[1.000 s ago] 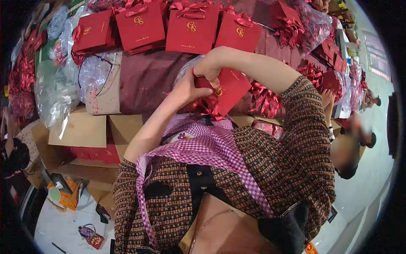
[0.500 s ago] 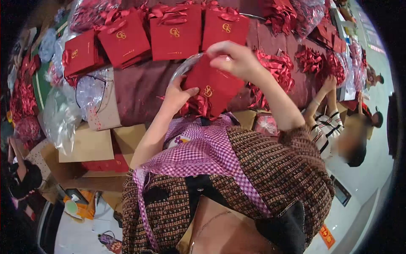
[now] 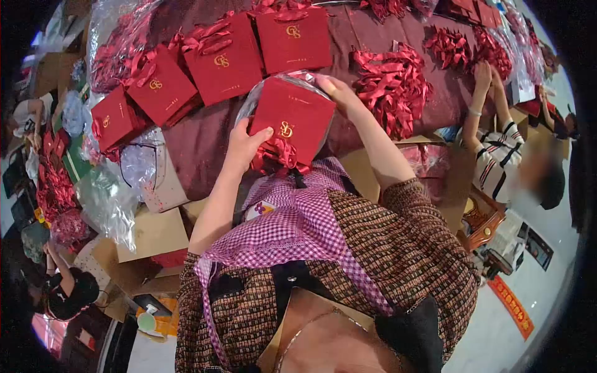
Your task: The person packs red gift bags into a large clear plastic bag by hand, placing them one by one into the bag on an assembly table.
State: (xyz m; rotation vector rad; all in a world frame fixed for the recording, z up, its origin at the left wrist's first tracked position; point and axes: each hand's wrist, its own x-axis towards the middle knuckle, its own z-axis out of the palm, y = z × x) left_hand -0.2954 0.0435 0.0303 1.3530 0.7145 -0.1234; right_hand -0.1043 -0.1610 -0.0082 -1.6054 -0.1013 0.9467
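A red paper gift bag with a gold monogram lies upside down to me, its red ribbon handles near my apron. Clear plastic surrounds its far end and sides, like a plastic bag. My left hand grips the gift bag's near left side, thumb on top, fingers hidden underneath. At the far right corner, my right hand is closed on the edge of the clear plastic; some of its fingers are hidden.
Stacks of red gift bags stand in a row at the back left of the cloth-covered table. Red ribbons are heaped to the right. Open cardboard boxes stand below the table's edge. A co-worker in a striped top is at the right.
My right hand has come down from above the gift bag to the far right edge of the plastic. My left hand keeps its grip. The view has shifted.
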